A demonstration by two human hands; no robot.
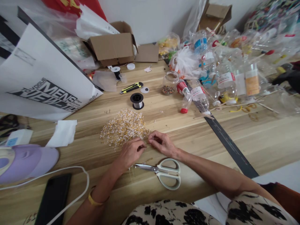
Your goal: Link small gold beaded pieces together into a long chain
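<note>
A pile of gold and white beaded strands (124, 126) lies on the wooden table (187, 131). My left hand (130, 152) and my right hand (161, 143) meet at the pile's near right edge, fingers pinched together on something small that I cannot make out. White-handled scissors (164, 172) lie shut just in front of my hands. A spool of thin wire (137, 101) stands beyond the pile.
A yellow utility knife (131, 87), a jar of beads (169, 82), plastic bottles (199, 97), and cardboard boxes (112, 47) crowd the back. A white bag (42, 78), tissue (62, 132), purple cap (28, 159), black phone (53, 200) and white cable (77, 170) lie left.
</note>
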